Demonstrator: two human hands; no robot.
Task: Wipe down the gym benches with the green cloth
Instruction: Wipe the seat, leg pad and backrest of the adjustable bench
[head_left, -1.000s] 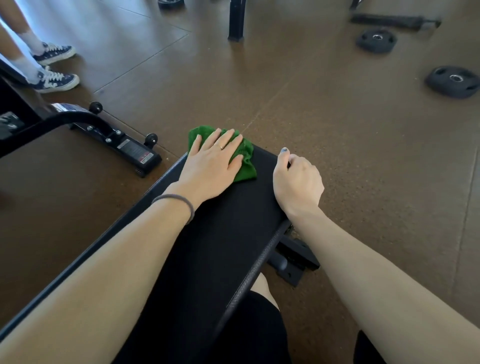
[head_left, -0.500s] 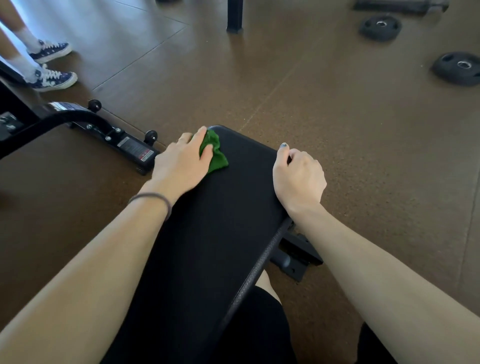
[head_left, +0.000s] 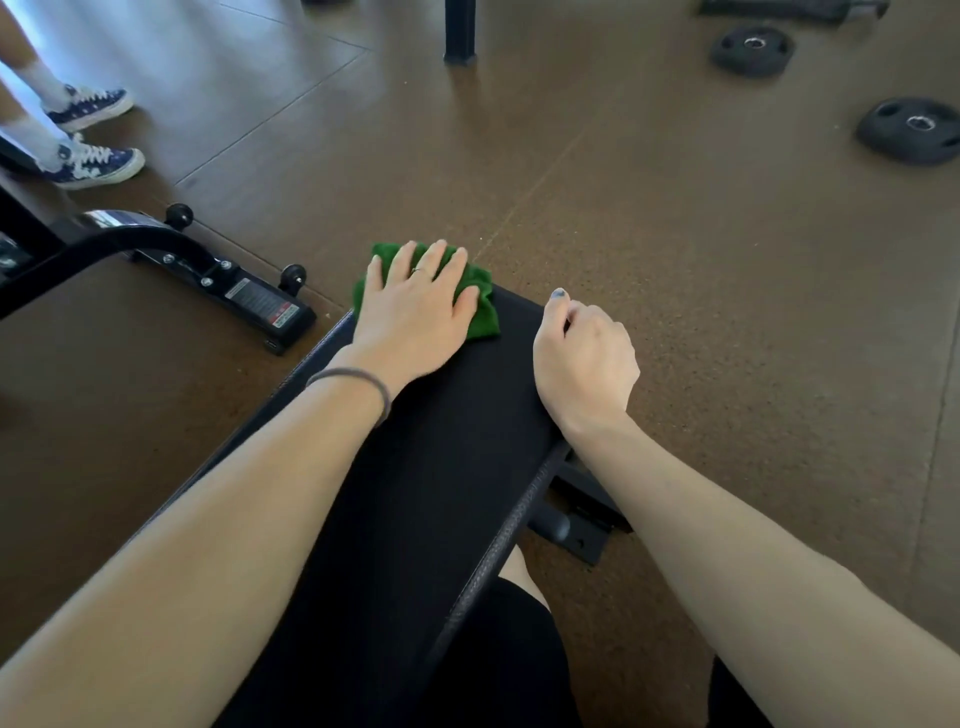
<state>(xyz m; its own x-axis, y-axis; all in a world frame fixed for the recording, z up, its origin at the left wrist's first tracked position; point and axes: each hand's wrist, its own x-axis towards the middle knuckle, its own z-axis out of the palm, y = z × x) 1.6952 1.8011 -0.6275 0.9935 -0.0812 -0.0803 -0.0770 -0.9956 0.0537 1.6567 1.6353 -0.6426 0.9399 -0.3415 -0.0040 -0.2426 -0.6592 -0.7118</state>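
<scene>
Black bench (head_left: 441, 467) on brown floor (head_left: 727, 312), left hand (head_left: 415, 306) flat on cloth (head_left: 480, 306), right hand (head_left: 584, 358) gripping bench edge, plates (head_left: 909, 130) beyond

The left hand (head_left: 415, 306) is pressing flat, fingers spread, on the green cloth (head_left: 480, 306) at the far end of the black bench (head_left: 415, 493); cloth is showing past the fingertips and beside the thumb. Just to its right, the right hand (head_left: 584, 358) is curling over the bench's edge, thumb pointing forward. Beyond that hand, two weight plates (head_left: 753, 50) are lying on the brown floor (head_left: 675, 260). Far left of the left hand, someone's sneakers (head_left: 93, 163) are standing.
</scene>
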